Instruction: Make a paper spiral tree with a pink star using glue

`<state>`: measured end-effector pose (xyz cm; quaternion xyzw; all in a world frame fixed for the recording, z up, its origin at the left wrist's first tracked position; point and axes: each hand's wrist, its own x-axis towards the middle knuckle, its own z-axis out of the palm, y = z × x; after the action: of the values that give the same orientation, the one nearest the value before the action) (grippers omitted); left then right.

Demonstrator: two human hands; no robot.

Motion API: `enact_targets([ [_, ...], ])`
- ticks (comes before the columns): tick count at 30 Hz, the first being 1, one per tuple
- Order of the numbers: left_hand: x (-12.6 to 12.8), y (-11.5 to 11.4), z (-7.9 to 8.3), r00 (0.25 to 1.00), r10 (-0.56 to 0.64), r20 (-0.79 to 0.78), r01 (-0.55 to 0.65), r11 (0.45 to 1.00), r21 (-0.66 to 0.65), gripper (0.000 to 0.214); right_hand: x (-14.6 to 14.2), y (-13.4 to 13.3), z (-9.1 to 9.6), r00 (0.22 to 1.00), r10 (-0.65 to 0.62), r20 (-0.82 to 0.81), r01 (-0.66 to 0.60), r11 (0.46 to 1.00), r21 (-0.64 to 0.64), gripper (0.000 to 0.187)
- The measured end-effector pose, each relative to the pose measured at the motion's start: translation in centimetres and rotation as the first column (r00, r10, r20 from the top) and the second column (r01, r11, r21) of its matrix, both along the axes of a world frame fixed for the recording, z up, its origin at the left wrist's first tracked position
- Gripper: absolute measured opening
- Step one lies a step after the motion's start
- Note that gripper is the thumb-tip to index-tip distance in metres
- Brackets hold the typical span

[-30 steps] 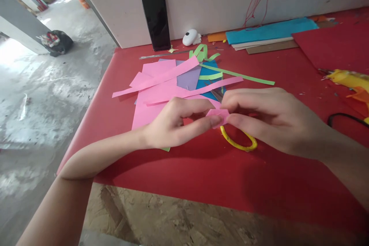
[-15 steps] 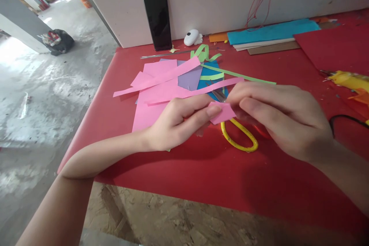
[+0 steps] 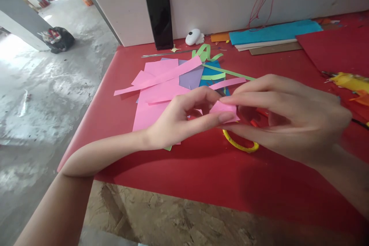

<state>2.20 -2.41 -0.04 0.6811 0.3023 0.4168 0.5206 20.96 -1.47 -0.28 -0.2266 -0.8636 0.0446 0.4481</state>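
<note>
A small piece of pink paper [image 3: 223,108] is held up between both hands over the red table. My left hand [image 3: 184,117] pinches it, thumb laid along its lower front. From the right, my right hand [image 3: 294,113] grips the same piece, with fingertips on its top edge and thumb at its lower corner. Below and behind the hands lie scissors [image 3: 240,146] with a yellow handle loop showing; the rest is mostly hidden. Pink paper sheets and strips [image 3: 161,80] are spread beyond my left hand, over a purple sheet [image 3: 191,77] and a blue sheet [image 3: 211,70].
Curled green paper strips [image 3: 204,52] lie behind the pink ones. A black phone [image 3: 159,15] leans on the wall beside a small white object [image 3: 194,37]. Light-blue material [image 3: 275,32] lies at the back right, and a yellow tool [image 3: 348,82] at the right.
My right hand has closed in on the pink piece, its fingers and thumb now on it. My left thumb has slid right along the piece, which looks more bent.
</note>
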Motion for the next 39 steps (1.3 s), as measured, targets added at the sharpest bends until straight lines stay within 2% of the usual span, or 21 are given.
enact_targets([
  [2,0.1,0.0,0.1,1.0,0.001,-0.003,-0.002,1.0,-0.023,0.031,0.0,0.0,-0.1,0.999,-0.019,0.033,0.017,0.998,0.06,0.014],
  [4,0.1,0.0,0.2,1.0,-0.019,-0.01,0.019,0.999,-0.035,0.031,0.0,0.0,-0.2,1.0,0.014,0.021,-0.015,0.999,0.033,0.013],
  [8,-0.1,0.0,0.5,0.998,-0.048,0.027,0.05,0.997,-0.06,0.03,0.0,0.2,-0.5,0.986,0.096,-0.135,-0.115,0.983,-0.146,0.021],
  [10,-0.2,0.0,0.5,0.996,-0.066,0.054,0.071,0.992,-0.105,0.028,0.2,0.1,-0.6,0.976,0.081,-0.201,-0.133,0.957,-0.26,0.021],
  [13,-0.2,0.1,0.4,0.993,-0.095,0.075,0.106,0.98,-0.168,0.019,0.4,-0.1,-0.8,0.979,0.034,-0.2,-0.118,0.899,-0.421,0.016],
  [16,-0.3,0.1,0.4,0.991,-0.105,0.085,0.121,0.969,-0.214,0.009,0.4,-0.2,-0.8,0.97,0.022,-0.244,-0.14,0.865,-0.481,0.019],
  [21,-0.2,-0.1,0.7,0.989,-0.1,0.111,0.122,0.969,-0.214,0.006,0.2,0.0,-0.7,0.96,0.07,-0.272,-0.204,0.839,-0.505,0.016],
  [26,-0.1,-0.3,0.8,0.992,-0.082,0.094,0.097,0.98,-0.176,0.008,0.5,0.0,-1.1,0.938,0.096,-0.334,-0.248,0.858,-0.45,0.03],
  [32,0.0,-0.2,0.6,0.987,-0.092,0.13,0.118,0.971,-0.21,0.028,0.6,0.1,-1.2,0.934,0.139,-0.329,-0.287,0.84,-0.46,0.036],
  [39,0.2,0.0,0.7,0.984,-0.107,0.139,0.14,0.955,-0.26,0.034,0.4,0.3,-1.1,0.937,0.213,-0.278,-0.305,0.886,-0.349,0.034],
])
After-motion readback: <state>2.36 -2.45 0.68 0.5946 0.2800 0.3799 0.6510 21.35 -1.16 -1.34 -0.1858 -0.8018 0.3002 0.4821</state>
